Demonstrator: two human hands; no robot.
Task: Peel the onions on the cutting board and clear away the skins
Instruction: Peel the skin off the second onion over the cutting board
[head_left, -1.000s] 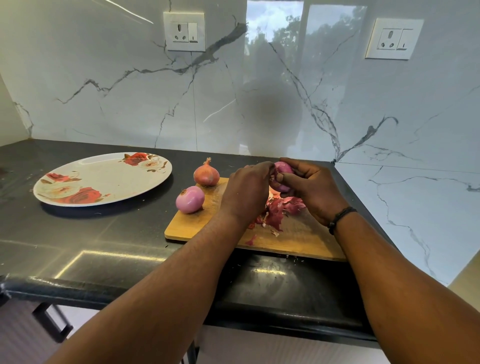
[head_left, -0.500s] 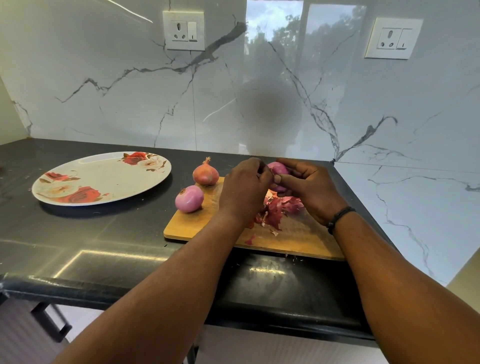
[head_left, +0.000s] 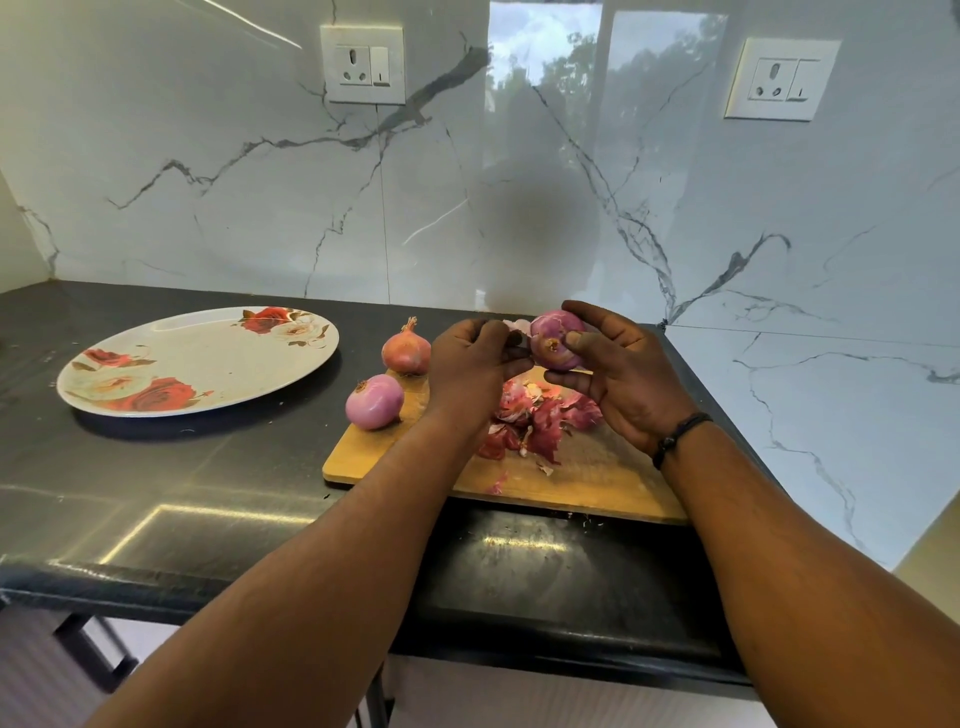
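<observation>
**Onion Held Raised for Skin Removal**

The right hand (head_left: 618, 374) cradles the onion (head_left: 556, 340) above the board (head_left: 597, 478), fingers curled round it, root end turned toward the camera so the remaining skin can be inspected. The left hand (head_left: 470, 364) pinches a strip of skin (head_left: 517, 326) at the onion's left side, pulling away from the bulb. Working over the board lets loose skins (head_left: 540, 415) fall into one pile (easier to clear later). A peeled onion (head_left: 374, 401) sits at the board's left edge; an unpeeled onion (head_left: 406, 351) waits just behind it. The plate (head_left: 156, 358) lies on the table (head_left: 156, 493), well apart.

Compared with a second ago, the held onion is lifted higher and rotated, exposing more of its surface; the hands sit slightly further apart.
</observation>
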